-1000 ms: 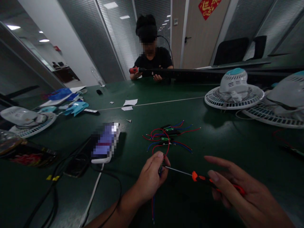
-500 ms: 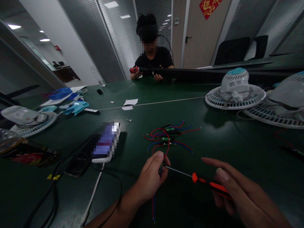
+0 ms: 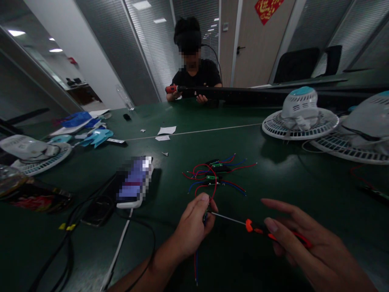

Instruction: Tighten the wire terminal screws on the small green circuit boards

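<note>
My left hand (image 3: 196,221) is closed around a small circuit board (image 3: 206,217), mostly hidden by the fingers. Red and blue wires (image 3: 196,267) hang below it, and a red wire loops out above. An orange and black screwdriver (image 3: 258,231) has its shaft tip at the board. My right hand (image 3: 306,239) holds its handle between the thumb and the lower fingers, with the index finger stretched out. Just beyond the left hand, several small green circuit boards (image 3: 212,177) with red and blue wires lie in a bunch on the green table (image 3: 243,263).
Left of my hands are a phone (image 3: 135,180) on a white stand, black cables (image 3: 68,243) and a lying bottle (image 3: 33,194). White fan parts (image 3: 299,121) stand at right, another fan part (image 3: 36,152) at far left. Opposite, a person (image 3: 196,69) holds a red power tool (image 3: 172,89).
My right thumb and fingers have shifted on the screwdriver handle, and the handle has turned slightly. The left hand stays in place with the board.
</note>
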Tool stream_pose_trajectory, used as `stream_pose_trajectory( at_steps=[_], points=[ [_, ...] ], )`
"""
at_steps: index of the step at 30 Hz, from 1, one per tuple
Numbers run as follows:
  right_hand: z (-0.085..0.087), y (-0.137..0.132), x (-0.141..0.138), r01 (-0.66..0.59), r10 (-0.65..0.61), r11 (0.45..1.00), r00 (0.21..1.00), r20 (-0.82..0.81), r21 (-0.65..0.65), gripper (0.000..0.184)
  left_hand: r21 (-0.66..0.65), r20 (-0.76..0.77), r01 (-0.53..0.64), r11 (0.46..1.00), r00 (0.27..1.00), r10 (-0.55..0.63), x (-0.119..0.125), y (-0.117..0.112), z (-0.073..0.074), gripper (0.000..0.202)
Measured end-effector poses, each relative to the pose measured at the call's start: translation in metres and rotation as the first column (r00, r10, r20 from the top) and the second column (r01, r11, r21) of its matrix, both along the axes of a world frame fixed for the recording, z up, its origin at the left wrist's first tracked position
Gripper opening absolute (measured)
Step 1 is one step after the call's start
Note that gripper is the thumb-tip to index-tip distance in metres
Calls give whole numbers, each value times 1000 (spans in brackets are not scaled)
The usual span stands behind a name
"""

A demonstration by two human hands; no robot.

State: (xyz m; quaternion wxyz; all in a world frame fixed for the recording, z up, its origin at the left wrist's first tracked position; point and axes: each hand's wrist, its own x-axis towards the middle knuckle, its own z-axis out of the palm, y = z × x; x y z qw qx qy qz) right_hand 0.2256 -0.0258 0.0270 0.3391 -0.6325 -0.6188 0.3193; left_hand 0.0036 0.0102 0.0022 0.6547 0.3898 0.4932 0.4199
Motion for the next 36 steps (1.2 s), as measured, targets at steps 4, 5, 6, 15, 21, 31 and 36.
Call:
stream_pose_trajectory(
  at_steps=[4, 5, 6, 15, 21, 31, 36],
  points=[
    [1, 2, 2, -32, 33, 999, 999, 3, -10, 50, -11, 16, 2, 1000, 1000, -2, 0, 1, -1, 45],
    [1, 2, 2, -33, 33, 999, 999, -1, -8, 49, -11, 21, 5, 1000, 1000, -4, 0, 1, -1, 44],
    [1, 2, 2, -28, 28, 1000, 1000, -9, -3, 48, -8, 26, 4, 1000, 1000, -4, 0, 1, -1, 44],
    [0, -5, -3, 41, -52, 994, 993, -107, -103, 60, 0, 16, 15, 1000, 1000, -15, -1, 0, 0, 48],
    [-4, -3, -1, 21, -29, 994, 997, -75, -112, 58, -7, 20, 18, 1000, 1000, -18, -1, 1, -1, 48],
    [-1, -2, 1, -35, 35, 999, 999, -5, 10, 50, -12, 38, 2, 1000, 999, -1, -1, 1, -2, 44],
    [-3, -3, 3, 0, 1, 1000, 1000, -17, 16, 46, -10, 50, -2, 1000, 999, 3, 0, 0, -2, 43]
  ],
)
